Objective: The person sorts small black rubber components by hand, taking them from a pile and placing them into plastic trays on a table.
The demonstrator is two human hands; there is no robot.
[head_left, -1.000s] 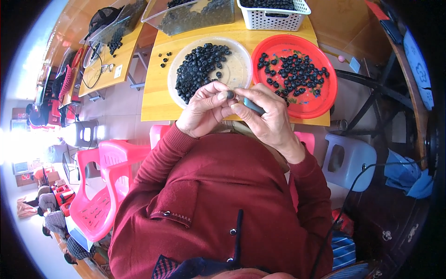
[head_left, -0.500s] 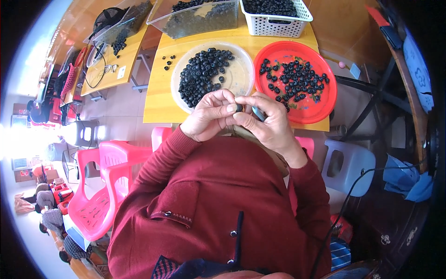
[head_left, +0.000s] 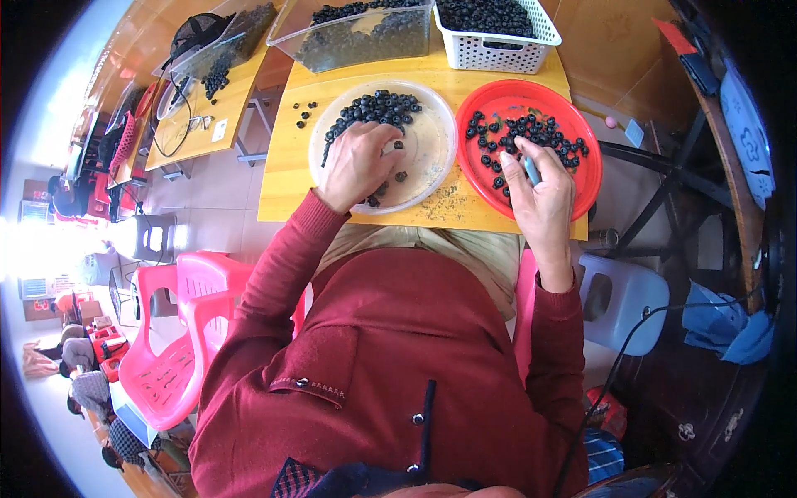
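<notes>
My left hand [head_left: 359,163] reaches over the round translucent tray [head_left: 430,178], fingers curved and apart, beside a loose dark bead [head_left: 398,145]. A pile of dark round beads [head_left: 378,108] fills the tray's far part, and a few more lie near my wrist. Over the red round tray [head_left: 591,187] at the right is my right hand [head_left: 544,189]. A slim pale-blue tool [head_left: 531,171] is held in it, mostly hidden by the fingers, so its exact kind cannot be made out. More dark beads [head_left: 544,130] are scattered in the red tray.
Behind the trays stand a clear plastic bin [head_left: 357,50] and a white perforated basket [head_left: 496,51], both with dark beads. Crumbs [head_left: 448,201] dot the yellow table [head_left: 286,183] near its front edge. Pink chairs [head_left: 178,332] and a pale-blue stool [head_left: 627,303] flank me.
My hands were together in front of me around a dark bead. They have parted: the left went to the translucent tray, the right over the red tray, keeping the tool. No bead shows between them now.
</notes>
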